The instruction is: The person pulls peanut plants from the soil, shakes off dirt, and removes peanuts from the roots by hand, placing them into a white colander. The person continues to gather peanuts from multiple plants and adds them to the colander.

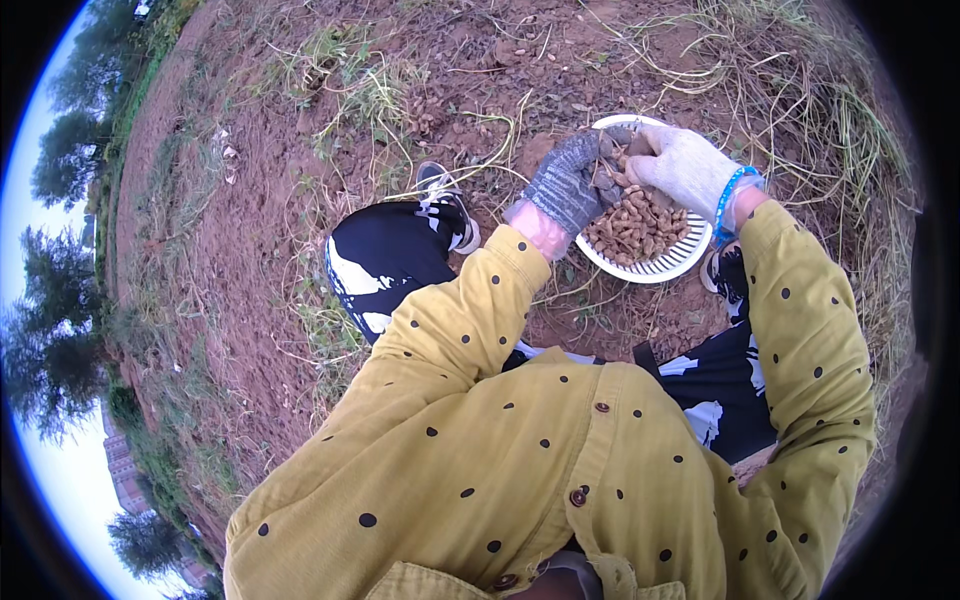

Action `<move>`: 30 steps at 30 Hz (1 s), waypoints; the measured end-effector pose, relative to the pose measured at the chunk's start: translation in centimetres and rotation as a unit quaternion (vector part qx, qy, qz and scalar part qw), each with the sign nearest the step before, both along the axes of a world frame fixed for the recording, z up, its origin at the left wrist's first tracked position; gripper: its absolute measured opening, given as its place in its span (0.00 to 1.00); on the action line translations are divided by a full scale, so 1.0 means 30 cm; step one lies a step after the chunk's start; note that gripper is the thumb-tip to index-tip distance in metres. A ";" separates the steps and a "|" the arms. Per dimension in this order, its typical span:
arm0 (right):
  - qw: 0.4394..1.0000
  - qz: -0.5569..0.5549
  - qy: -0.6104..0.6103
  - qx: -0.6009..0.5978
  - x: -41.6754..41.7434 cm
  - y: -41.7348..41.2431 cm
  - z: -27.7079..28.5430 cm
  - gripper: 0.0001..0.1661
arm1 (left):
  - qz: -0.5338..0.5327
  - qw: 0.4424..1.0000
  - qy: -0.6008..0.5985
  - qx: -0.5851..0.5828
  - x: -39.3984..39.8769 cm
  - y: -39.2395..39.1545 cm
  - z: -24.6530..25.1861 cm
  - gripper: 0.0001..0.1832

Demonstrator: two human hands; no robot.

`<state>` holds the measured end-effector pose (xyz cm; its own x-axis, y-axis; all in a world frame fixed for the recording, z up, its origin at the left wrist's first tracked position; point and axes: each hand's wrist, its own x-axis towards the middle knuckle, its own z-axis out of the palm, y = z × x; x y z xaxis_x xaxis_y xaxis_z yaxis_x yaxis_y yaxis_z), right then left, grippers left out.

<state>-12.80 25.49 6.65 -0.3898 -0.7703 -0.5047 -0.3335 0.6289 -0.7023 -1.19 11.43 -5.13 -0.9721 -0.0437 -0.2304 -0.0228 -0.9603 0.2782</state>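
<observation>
A white slotted plastic basket (pixel 651 274) rests on the soil between my feet, holding many unshelled peanuts (pixel 637 225). Above its left side, my left hand (pixel 574 176) wears a dark grey knitted glove and is closed around part of a cluster of peanuts (pixel 609 161). My right hand (pixel 679 166), in a whitish knitted glove with a blue band at the wrist, touches the same cluster from the right. Its fingertips meet the cluster close to the left hand's fingers. The hands partly hide the cluster and the basket's far side.
Pulled plants with long pale stems (pixel 802 97) lie in a heap at the upper right. Loose stems (pixel 510 139) stretch over the soil beyond my left shoe (pixel 450 206). My right shoe (pixel 724 271) is beside the basket. A small pile of peanuts (pixel 424 116) lies farther off.
</observation>
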 end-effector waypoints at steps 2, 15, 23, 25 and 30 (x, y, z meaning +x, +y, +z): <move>1.000 0.005 0.001 0.004 0.014 0.015 -0.059 0.19 | 0.052 0.998 -0.019 0.004 -0.007 0.016 0.000 0.13; 0.972 -0.125 -0.180 -0.085 0.061 0.017 -0.045 0.18 | 0.090 0.907 0.015 -0.412 -0.029 0.026 -0.081 0.16; 0.956 0.105 0.171 -0.212 -0.009 0.035 -0.098 0.20 | -0.018 0.995 -0.030 -0.097 -0.006 0.028 0.130 0.12; 0.975 0.152 0.092 -0.135 0.027 0.038 0.010 0.16 | -0.053 0.992 -0.053 -0.100 -0.001 -0.021 0.123 0.12; 0.884 0.324 0.172 -0.290 0.045 0.051 -0.048 0.14 | -0.144 0.924 0.031 -0.352 0.053 -0.056 0.078 0.06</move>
<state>-11.44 27.01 5.21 0.1748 -0.9782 0.1118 -0.7482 -0.2057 -0.6308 0.41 9.74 -2.79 -0.9774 0.1008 -0.1859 -0.2113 -0.4970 0.8416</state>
